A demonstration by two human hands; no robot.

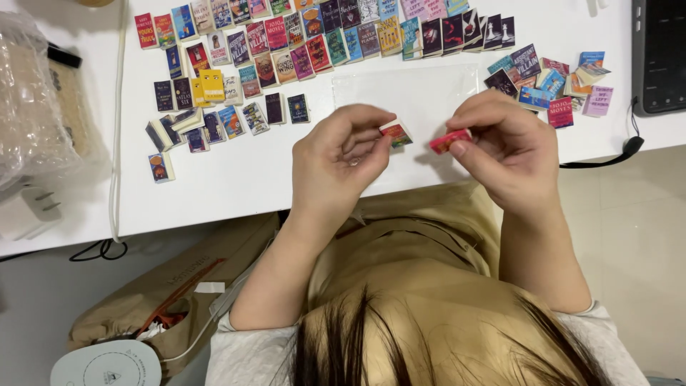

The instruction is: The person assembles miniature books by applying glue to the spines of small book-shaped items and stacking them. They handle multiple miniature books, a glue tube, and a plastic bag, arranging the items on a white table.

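Red-covered miniature book (449,140) sat pinched in the right hand (504,154); the left hand (341,161) pinched another tiny multicoloured book (397,134), both above the white worktop's (236,179) near edge, seemingly mid-assembly; joining needs careful alignment.

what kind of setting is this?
Likely a home craft desk: a white table covered in rows of miniature books, a keyboard at its edge, and each hand pinching a tiny book, left hand, right hand.

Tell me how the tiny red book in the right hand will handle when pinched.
The tiny red book is probably very light, since fingertips alone hold it. It looks flat and boxy, so unlikely to roll. Its small size may make it easy to drop.
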